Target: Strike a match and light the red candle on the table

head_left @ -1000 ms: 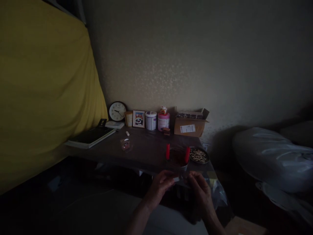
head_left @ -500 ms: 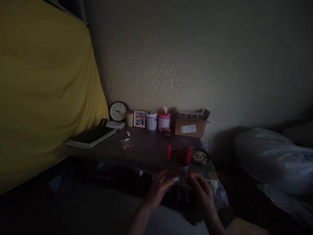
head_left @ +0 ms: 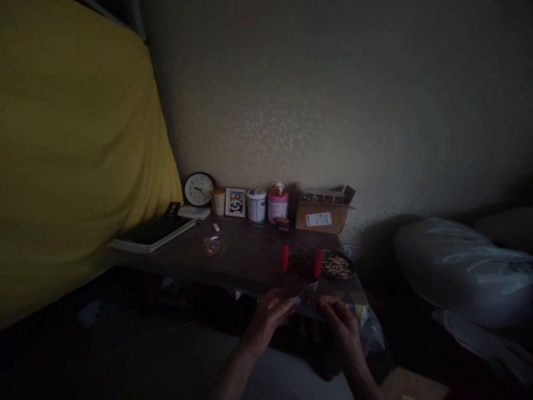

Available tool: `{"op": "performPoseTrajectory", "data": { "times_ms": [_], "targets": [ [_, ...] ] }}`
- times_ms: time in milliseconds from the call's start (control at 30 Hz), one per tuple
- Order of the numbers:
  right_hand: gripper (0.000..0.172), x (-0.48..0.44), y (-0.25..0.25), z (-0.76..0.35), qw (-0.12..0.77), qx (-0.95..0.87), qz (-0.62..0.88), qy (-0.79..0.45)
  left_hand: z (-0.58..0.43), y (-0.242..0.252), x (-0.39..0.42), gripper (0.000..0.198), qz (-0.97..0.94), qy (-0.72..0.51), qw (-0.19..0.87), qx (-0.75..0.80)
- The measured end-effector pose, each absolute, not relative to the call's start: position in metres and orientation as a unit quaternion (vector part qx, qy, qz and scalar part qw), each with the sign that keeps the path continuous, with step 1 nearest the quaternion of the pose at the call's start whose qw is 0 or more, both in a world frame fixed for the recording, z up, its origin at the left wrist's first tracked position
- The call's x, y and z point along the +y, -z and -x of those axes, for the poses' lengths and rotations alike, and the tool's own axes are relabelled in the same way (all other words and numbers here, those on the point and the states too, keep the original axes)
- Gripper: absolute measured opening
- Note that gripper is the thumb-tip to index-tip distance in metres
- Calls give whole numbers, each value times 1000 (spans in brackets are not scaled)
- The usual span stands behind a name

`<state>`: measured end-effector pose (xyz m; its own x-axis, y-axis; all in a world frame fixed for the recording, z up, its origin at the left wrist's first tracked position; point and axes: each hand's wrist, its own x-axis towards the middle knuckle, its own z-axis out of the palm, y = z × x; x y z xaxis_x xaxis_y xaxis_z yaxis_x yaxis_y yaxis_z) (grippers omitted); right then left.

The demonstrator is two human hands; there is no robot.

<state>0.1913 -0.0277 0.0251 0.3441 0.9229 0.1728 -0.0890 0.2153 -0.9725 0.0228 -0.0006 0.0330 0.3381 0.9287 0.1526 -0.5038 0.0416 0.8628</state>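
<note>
In dim light, my left hand [head_left: 270, 315] and my right hand [head_left: 338, 324] are held close together just in front of the table's near edge [head_left: 233, 283]. Both pinch a small pale object [head_left: 296, 300] between their fingertips; I cannot make out what it is. Right behind the hands stands a round bowl [head_left: 302, 270] with two red candles [head_left: 285, 258] upright at its rim. A dish of matchsticks [head_left: 338, 265] sits to the bowl's right.
Along the wall stand a clock [head_left: 199, 189], a small framed panda picture [head_left: 235, 202], two jars [head_left: 256, 205], and an open cardboard box [head_left: 322, 214]. A dark book [head_left: 152, 232] lies at the left. A yellow sheet [head_left: 75, 155] hangs left; pale bedding [head_left: 462, 266] lies right.
The hands have stayed in front of the bowl, shifting only slightly as the fingers work the small object. The view has drifted a little.
</note>
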Motion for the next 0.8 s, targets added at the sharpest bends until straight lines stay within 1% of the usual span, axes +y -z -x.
{"op": "performPoseTrajectory", "data": {
  "times_ms": [133,400,667,800],
  "targets": [
    [22,-27,-26,-191,661,-432,478,-383,-23,-31,2,16,-441,-535,684,227],
    [16,-26,-21,-190,669,-425,474,-384,-24,-36,1,18,-436,-529,685,246],
    [21,-24,-19,-189,653,-447,507,-341,-25,-32,5,19,-420,-533,683,269],
    [23,-25,-26,-187,659,-458,513,-303,-25,-33,5,20,-416,-554,672,262]
  ]
}}
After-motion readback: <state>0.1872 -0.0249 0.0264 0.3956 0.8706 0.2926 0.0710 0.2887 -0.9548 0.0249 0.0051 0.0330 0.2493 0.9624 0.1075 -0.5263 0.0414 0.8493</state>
